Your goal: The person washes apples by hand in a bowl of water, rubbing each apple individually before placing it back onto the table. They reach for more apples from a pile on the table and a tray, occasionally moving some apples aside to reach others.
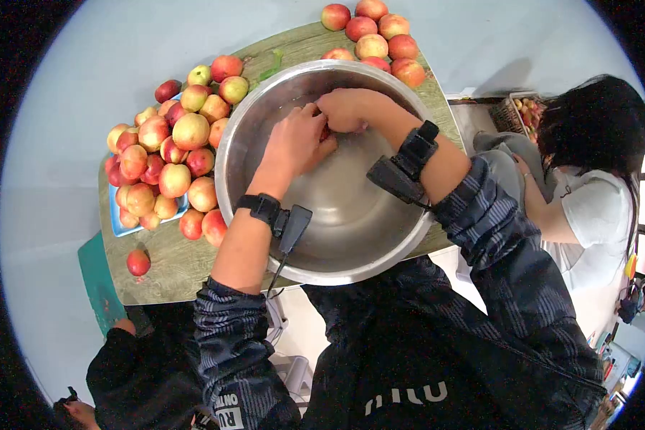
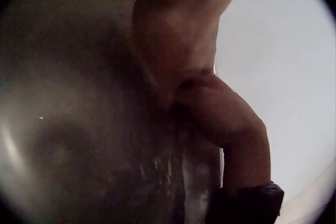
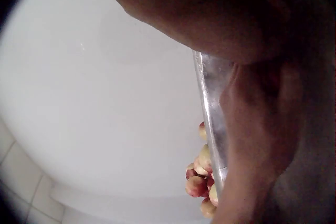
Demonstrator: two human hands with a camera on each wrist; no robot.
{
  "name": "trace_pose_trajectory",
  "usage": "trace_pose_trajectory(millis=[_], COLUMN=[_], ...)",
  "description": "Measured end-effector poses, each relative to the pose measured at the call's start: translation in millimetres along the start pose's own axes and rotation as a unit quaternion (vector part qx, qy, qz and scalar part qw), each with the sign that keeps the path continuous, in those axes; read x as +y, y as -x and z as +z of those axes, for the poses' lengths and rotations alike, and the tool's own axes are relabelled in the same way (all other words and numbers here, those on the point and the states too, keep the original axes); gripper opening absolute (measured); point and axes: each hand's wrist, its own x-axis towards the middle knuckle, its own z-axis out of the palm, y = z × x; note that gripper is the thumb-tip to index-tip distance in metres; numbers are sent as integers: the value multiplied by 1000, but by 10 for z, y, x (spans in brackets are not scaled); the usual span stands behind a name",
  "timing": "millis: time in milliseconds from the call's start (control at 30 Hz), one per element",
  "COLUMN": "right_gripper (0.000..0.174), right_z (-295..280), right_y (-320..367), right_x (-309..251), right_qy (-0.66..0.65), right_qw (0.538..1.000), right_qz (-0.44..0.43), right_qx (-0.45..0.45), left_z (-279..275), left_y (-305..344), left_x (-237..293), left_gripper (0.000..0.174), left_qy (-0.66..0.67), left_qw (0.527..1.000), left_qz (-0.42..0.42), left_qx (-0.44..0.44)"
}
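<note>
Steel bowl (image 1: pixel 324 254) on tbl (image 1: pixel 175 272); inside, L hand (image 1: pixel 299 140) curled round red fruit (image 1: pixel 325 132), mostly hidden. R hand (image 1: pixel 345 110) right against L's fingers, own fingers hidden, can't tell grip. L sleeve patch (image 1: pixel 231 417): "RU"/"ON", rest unclear; chest lettering (image 1: pixel 406 396) illegible.

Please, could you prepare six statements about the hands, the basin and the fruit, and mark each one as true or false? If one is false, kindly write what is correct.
1. The left hand and the right hand are both over the metal basin. True.
2. Both hands wear gloves. False: they are bare.
3. Some red fruit shows between the hands. True.
4. The blue tray stands right of the basin. False: it stands left of it in the head view.
5. A lone fruit lies on the table near the tray. True.
6. The basin is heaped with fruit. False: no heap shows in it.
</note>
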Motion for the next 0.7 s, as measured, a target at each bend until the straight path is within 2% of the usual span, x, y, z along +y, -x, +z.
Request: trace_pose_trajectory(millis=[100,200,300,400,500,600,700], right_gripper=[19,22,25,27,25,24,22], right_z=[27,174,185,156,120,144,118], right_y=[35,-131,-228,-200,-172,-202,-185], right_x=[-62,22,73,108,73,114,72], right_qy=[21,4,-40,4,8,-5,-13], right_qw=[998,996,997,997,998,998,998], right_qz=[-30,-35,-16,-36,-1,12,38], right_qx=[52,86,65,71,55,69,43], left_z=[72,39,-97,-51,-55,-49,56], left_y=[17,-9,-27,-17,1,47,40], left_x=[-38,-41,47,-4,-14,-26,-85], left_gripper=[29,31,36,41,41,38,34], left_qy=[-11,-50,-51,-56,-19,69,73], left_qw=[998,999,993,996,998,995,996], left_qz=[16,3,-80,-63,-59,-64,-14], left_qx=[55,9,-65,-40,-9,21,59])
